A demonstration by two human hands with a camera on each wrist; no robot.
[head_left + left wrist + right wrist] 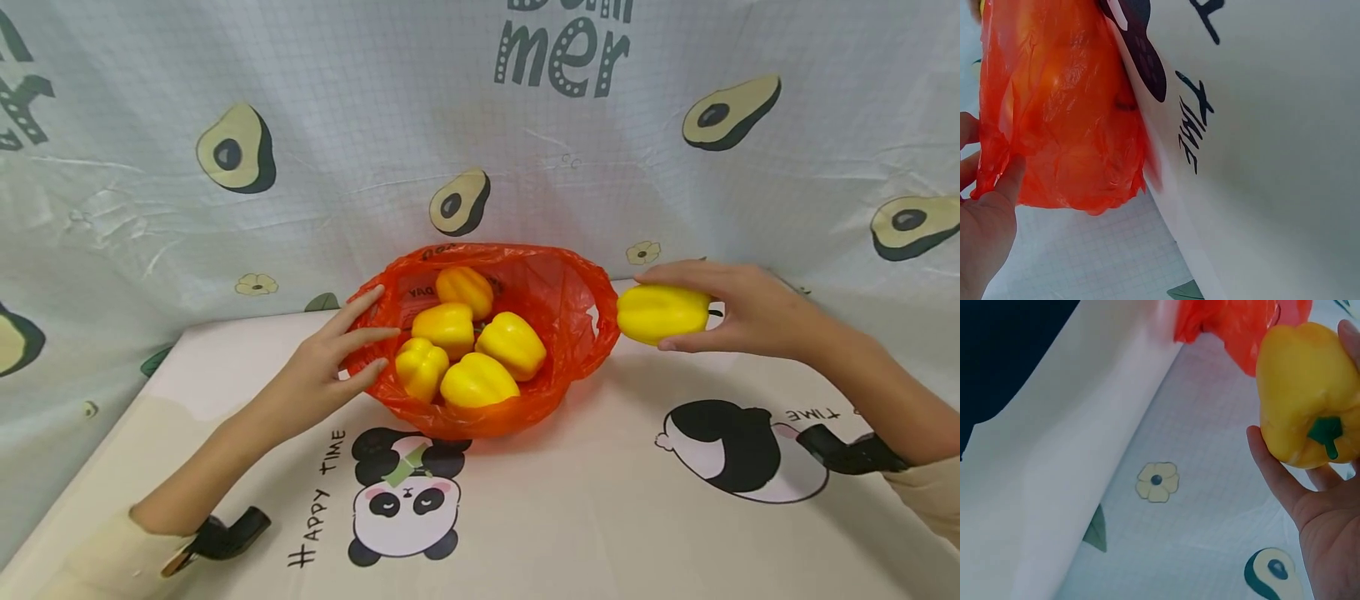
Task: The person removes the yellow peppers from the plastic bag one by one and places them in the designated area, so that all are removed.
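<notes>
A red plastic bag (517, 425) stands with its mouth wide, several yellow bell peppers (480, 381) lying inside. One pepper toward the back (465, 288) looks more orange. At the bag's left rim, my left hand (318, 371) holds the edge, its thumb (1007, 181) on one side of the film and the other fingers across from it. My right hand (757, 310) grips another yellow bell pepper (660, 313) between thumb and fingers, just right of the bag's handle loop. In the right wrist view, this pepper's green stem (1327, 434) faces the palm side.
The bag rests on a pale tablecloth (570, 517) printed with a panda (405, 517) and lettering. Behind the table hangs a light curtain (360, 108) with avocado prints. Black straps with a protruding piece (232, 533) sit at both wrists.
</notes>
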